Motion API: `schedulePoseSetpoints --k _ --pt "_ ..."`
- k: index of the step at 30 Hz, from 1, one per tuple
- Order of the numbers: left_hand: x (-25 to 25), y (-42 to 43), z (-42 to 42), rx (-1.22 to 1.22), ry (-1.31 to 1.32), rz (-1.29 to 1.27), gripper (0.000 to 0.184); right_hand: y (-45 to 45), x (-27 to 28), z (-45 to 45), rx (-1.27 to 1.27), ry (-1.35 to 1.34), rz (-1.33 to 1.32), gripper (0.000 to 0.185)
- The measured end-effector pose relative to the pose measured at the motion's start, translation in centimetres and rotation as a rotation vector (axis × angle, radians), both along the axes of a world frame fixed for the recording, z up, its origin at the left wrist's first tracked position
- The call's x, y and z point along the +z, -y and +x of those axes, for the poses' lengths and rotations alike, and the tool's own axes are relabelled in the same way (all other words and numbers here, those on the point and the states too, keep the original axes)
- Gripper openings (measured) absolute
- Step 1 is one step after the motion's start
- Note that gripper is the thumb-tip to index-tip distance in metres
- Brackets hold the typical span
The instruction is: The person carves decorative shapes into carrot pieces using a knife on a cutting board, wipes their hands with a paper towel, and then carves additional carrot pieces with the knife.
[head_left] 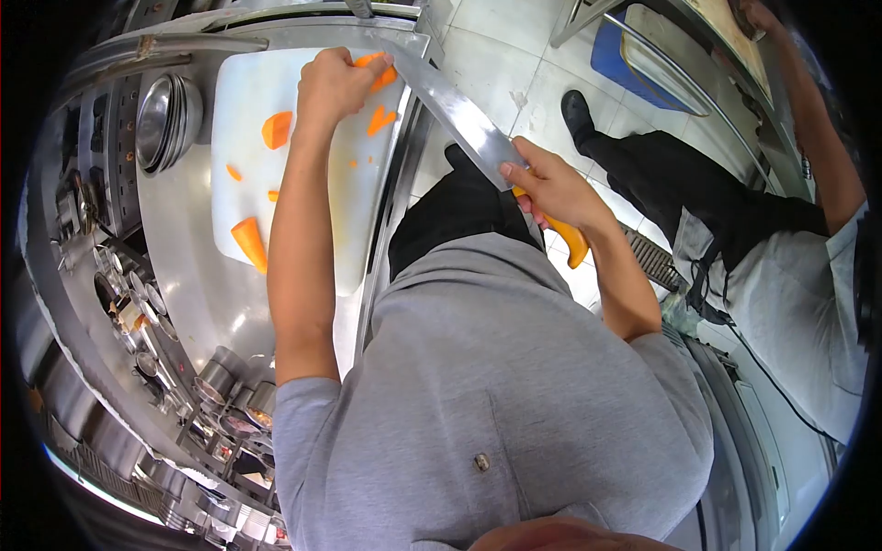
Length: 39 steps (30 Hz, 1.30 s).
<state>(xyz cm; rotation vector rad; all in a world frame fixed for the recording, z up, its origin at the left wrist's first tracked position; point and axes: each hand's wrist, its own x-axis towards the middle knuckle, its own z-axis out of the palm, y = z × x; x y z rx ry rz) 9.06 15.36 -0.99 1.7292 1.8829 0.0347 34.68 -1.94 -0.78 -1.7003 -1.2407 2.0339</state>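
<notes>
At the far end of a white cutting board [248,83], my left hand [333,87] is closed with its fingertips on a piece of carrot [386,77]. My right hand [556,191] grips the yellow handle of a large kitchen knife [464,115]. The wide blade slants up and left, its tip close to the carrot in my left fingers; whether they touch I cannot tell. Cut carrot sticks [380,120] lie just below that hand. A thick carrot chunk [276,130], a longer carrot piece [249,243] and small scraps are left of and behind my left forearm.
Nested metal bowls [168,124] stand on the steel counter [175,239] left of the board. Pots [219,372] and utensils crowd the lower left. On the right, another person in black trousers [680,170] stands close, near a blue bin [625,60].
</notes>
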Motion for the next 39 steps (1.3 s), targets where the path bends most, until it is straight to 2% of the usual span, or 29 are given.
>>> schedulePoseSetpoints --k 12,18,27,31,37,39 --pt "-0.4 -0.4 0.1 -0.031 0.062 0.009 0.057 -0.2 0.6 -0.1 -0.040 0.035 0.028 0.023" --pt "-0.9 -0.9 0.1 -0.079 0.053 0.027 0.056 -1.2 1.4 0.7 0.090 0.098 0.035 0.024" --pt "-0.6 -1.2 0.3 -0.113 0.050 -0.010 0.058 1.0 -0.3 -2.1 -0.055 0.029 0.076 0.021" --pt "-2.3 -1.7 -0.8 -0.142 0.063 0.019 0.058 -0.9 1.4 -0.1 0.066 0.134 0.097 0.020" --pt "-1.6 -1.4 -0.4 -0.154 0.121 0.080 0.058 0.6 0.1 -2.1 -0.010 0.107 0.092 0.022" --pt "-0.5 -1.2 0.8 -0.097 0.182 0.087 0.033 1.2 -0.2 -3.3 -0.066 0.072 0.087 0.024"
